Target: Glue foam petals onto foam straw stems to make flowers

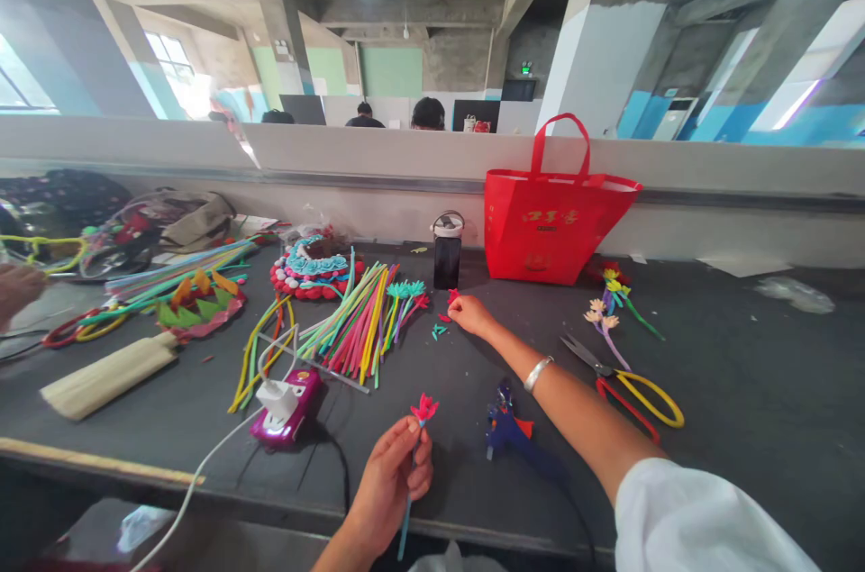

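Note:
My left hand (396, 473) is closed round the stem of a pipe-cleaner flower (424, 410), which has red petals on top and a blue stem sticking out below the fist. Stretched forward over the table, my right hand (471, 317) pinches a small red pipe-cleaner piece (453, 295) between its fingertips. Short teal offcuts (439, 331) lie just below that hand. To its left is a fanned bundle of coloured pipe cleaners (358, 320), with teal flower heads (405, 289) at its right end. Under my right forearm rests a dark blue glue gun (506, 428).
Scissors (618, 378) and finished flowers (608, 315) lie right of my forearm. A black bottle (447, 257) and a red bag (558, 225) stand at the back. Left are a purple power socket (287, 405) with cables and another person's hand (17, 288).

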